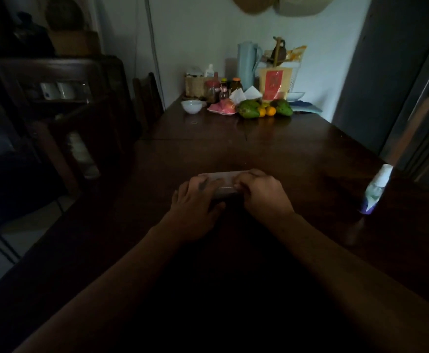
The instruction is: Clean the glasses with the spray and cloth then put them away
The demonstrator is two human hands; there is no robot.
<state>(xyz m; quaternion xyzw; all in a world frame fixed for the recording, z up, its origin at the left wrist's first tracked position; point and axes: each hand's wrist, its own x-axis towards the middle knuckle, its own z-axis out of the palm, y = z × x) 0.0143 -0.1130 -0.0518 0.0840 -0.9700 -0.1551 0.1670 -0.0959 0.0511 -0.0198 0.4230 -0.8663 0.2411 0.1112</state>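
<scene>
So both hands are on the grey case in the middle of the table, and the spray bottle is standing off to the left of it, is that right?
Not quite. The head view shows the spray bottle standing to the right of the case, near the right edge of the table. The left hand and right hand are indeed both on the grey case in the middle.

Both forearms reach forward and converge; left grip (198,197) spread palm-down, right grip (262,192) curled (knuckles up), close together.
</scene>
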